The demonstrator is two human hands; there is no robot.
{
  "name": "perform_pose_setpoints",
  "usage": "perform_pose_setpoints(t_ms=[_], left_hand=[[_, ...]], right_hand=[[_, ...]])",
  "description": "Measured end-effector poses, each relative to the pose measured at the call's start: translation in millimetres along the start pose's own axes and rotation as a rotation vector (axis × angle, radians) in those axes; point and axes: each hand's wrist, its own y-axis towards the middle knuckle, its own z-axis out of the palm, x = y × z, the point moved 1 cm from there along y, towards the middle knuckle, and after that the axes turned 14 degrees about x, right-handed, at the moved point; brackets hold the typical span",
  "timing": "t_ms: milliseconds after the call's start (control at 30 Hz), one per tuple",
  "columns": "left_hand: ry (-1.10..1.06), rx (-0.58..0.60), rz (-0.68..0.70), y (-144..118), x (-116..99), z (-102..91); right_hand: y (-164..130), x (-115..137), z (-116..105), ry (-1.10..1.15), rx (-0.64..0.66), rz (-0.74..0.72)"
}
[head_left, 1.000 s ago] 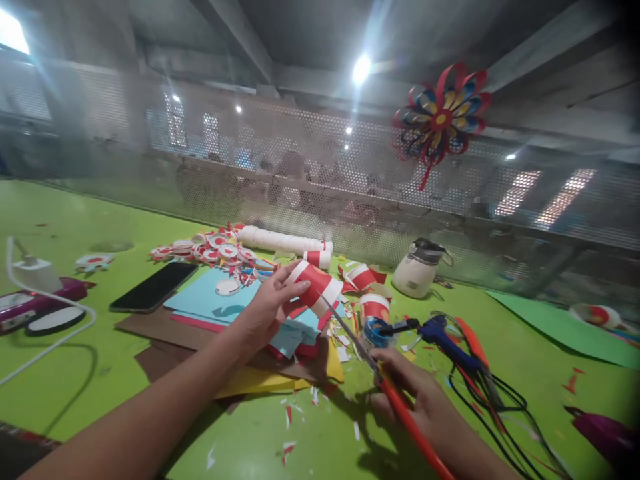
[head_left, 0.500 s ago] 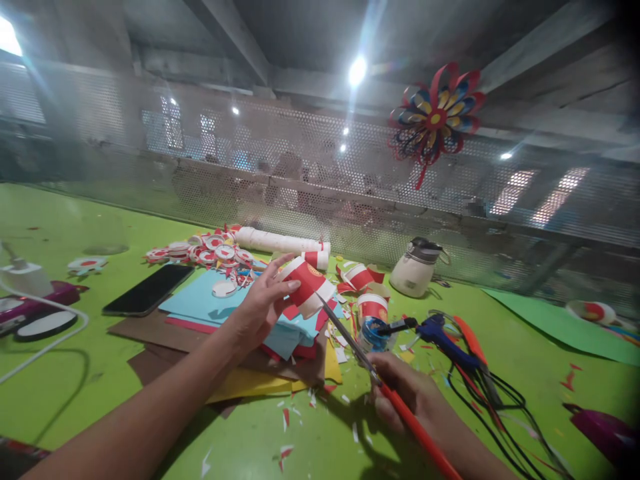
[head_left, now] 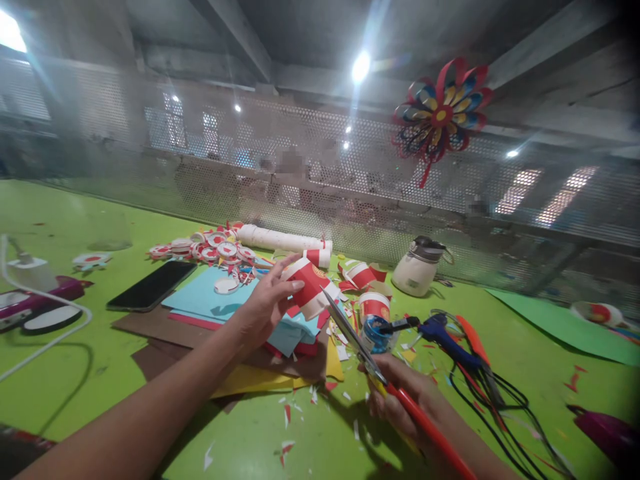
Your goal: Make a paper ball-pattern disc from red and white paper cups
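My left hand (head_left: 273, 300) grips a red and white paper cup (head_left: 309, 283), tilted on its side above a stack of light blue felt sheets (head_left: 200, 293). In my right hand (head_left: 395, 393) is a pair of scissors (head_left: 367, 357) with red and yellow handles. The blades point up and left, and their tips are at the cup's right edge. Whether they touch the cup is hard to make out. Just right of the blades stands another red and white cup (head_left: 374, 305), with cut cup pieces (head_left: 360, 273) behind it.
A phone (head_left: 153, 285) lies left of the felt. Behind are cut paper discs (head_left: 215, 247) and a white roll (head_left: 280, 238). To the right are a blue glue gun (head_left: 447, 340) with cables, a beige jug (head_left: 417, 267) and a green sheet (head_left: 555, 327). Scraps litter the green table (head_left: 250, 440).
The scissor blades have spread slightly apart, and the yellow handle now shows below the red one. The cup stays in my left hand, and the view has shifted a little.
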Motion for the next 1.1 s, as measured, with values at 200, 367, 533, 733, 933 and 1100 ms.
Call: perform_pose_setpoints(t_ms=[200,367,533,733,933,1100], left_hand=[[0.006,0.021,-0.013,0,1,1.9],[0.027,0.059,-0.017,1,3,1.6],[0.061,0.069,-0.021,3,5,-2.6],[0.074,0.081,-0.026,3,7,-5.3],[0.077,0.127,-0.01,2,8,-3.6],[0.078,0.088,-0.022,2,9,-1.3]], right_hand=[[-1,-7,-1,-0.091,0.018,-0.019],[-2,4,-5,-0.188,0.024,0.002],[-2,6,-6,-0.217,0.031,0.009],[-3,-8,-2,-0.31,-0.043,-0.075],[-2,-6,1,-0.373,-0.064,-0.126],[-3,-2,4,-0.433,-0.063,-0.055]])
